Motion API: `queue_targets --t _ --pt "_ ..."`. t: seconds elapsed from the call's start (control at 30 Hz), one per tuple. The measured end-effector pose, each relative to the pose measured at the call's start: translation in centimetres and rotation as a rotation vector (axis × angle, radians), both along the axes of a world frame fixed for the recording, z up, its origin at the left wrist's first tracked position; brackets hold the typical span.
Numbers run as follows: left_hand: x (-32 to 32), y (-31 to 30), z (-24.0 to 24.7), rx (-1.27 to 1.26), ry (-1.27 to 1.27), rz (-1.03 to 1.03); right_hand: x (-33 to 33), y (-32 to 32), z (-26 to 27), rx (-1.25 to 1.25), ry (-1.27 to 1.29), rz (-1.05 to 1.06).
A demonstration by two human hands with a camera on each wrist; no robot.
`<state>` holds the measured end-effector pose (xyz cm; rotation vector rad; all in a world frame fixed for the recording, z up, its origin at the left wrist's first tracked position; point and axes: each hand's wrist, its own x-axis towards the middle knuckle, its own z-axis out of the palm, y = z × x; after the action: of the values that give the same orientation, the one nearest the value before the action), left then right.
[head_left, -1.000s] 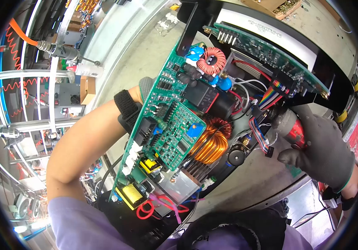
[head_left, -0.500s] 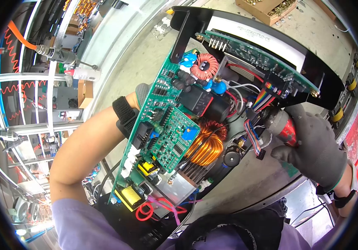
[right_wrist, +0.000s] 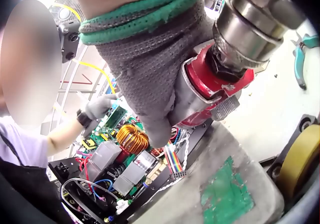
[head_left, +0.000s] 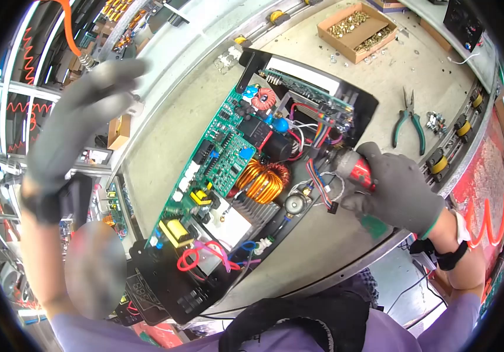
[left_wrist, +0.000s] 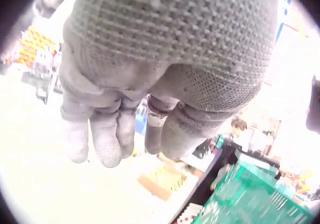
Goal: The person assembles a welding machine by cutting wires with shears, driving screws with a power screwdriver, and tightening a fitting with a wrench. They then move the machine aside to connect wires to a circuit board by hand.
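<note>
In the head view my gloved left hand (head_left: 81, 123) is raised at the far left, blurred, near an orange air hose (head_left: 68, 26). The left wrist view shows its fingers (left_wrist: 106, 139) hanging loosely with nothing in them. My gloved right hand (head_left: 404, 190) grips a red and silver pneumatic screwdriver (head_left: 357, 172) at the right side of an opened electronic unit. Its tip is hidden among the wires. The unit's green circuit board (head_left: 219, 167) stands along the left side of the black chassis (head_left: 364, 111). A copper coil (head_left: 258, 183) and a loose ribbon cable (head_left: 320, 183) show inside.
Green-handled pliers (head_left: 408, 123) lie on the bench right of the unit, beside small loose hardware (head_left: 437, 122). A cardboard box of screws (head_left: 357, 32) stands at the back. Yellow rollers (head_left: 438, 163) line the right edge, and a red coiled hose (head_left: 492, 223) hangs beyond.
My left hand has come out from behind the green board and swung up to the left. The right hand still holds the screwdriver at the unit. The head view now takes in more bench.
</note>
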<state>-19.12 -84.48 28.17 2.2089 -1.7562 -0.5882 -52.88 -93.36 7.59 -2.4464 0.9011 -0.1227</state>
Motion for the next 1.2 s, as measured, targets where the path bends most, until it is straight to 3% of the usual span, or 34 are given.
queue_targets --t 0.07,0.1,0.13,0.2,0.3,0.37,0.4,0.43,0.57,0.63,0.7,0.8,0.87,0.9,1.0,1.1,1.13,1.17,1.2 --pt "-1.8 5.6 3.3 -0.129 -0.133 0.158 0.0 0.0 -0.1 -0.013 0.014 0.006" --pt "-3.9 8.2 4.5 -0.158 -0.342 0.151 -0.1 0.0 -0.1 -0.01 0.029 0.011" --pt "-3.5 12.5 4.5 -0.297 -0.318 0.19 -0.2 -0.1 -0.1 -0.01 0.007 0.032" --pt "-5.5 18.4 6.8 -0.087 -0.511 0.166 0.0 0.0 0.1 -0.029 0.048 0.027" --pt "-9.4 27.1 3.4 -0.198 -0.272 0.358 0.1 0.1 0.0 -0.087 0.07 0.035" --pt "-10.3 31.4 -1.6 -0.359 -0.051 0.5 0.1 0.4 0.0 -0.134 0.053 0.057" --pt "-11.0 31.3 -3.0 -0.325 -0.062 0.468 0.3 0.3 0.2 -0.121 0.085 0.035" --pt "-11.7 32.2 -6.8 -0.496 -0.001 0.598 0.4 0.4 0.3 -0.108 0.118 0.01" --pt "-14.1 27.1 -14.4 -0.756 -0.7 0.398 0.1 1.5 1.3 -0.063 0.096 -0.092" --pt "-14.3 25.2 -15.9 -0.706 -1.023 0.441 -1.6 1.8 2.3 -0.074 0.184 -0.12" --pt "-14.8 22.6 -16.6 -0.919 -0.811 0.587 -4.9 2.1 1.2 -0.179 0.184 -0.199" --pt "-15.5 21.0 -18.5 -1.027 -0.591 0.587 -10.9 2.1 -1.0 -0.313 0.115 -0.228" --pt "-15.5 19.9 -20.6 -1.177 -0.795 0.308 -14.9 1.3 -2.5 -0.391 0.042 -0.375" --pt "-15.9 19.4 -20.1 -1.073 -0.97 0.127 -16.4 1.0 -2.6 -0.398 0.05 -0.381" --pt "-16.6 17.4 -20.2 -1.017 -1.014 0.26 -21.5 0.1 -3.0 -0.508 0.151 -0.574" --pt "-14.7 17.7 -21.0 -0.877 -1.372 0.248 -28.1 -3.9 -4.0 -0.359 -0.205 -0.927" --pt "-14.8 17.1 -20.4 -0.95 -1.284 0.271 -29.7 -5.1 -2.6 -0.572 -0.121 -0.94" --pt "-14.8 16.5 -19.6 -1.015 -1.201 0.293 -32.1 -6.8 -2.2 -0.695 0.158 -0.989" --pt "-14.8 16.4 -19.4 -0.985 -1.175 0.325 -35.3 -8.8 -2.7 -0.621 0.453 -1.06"
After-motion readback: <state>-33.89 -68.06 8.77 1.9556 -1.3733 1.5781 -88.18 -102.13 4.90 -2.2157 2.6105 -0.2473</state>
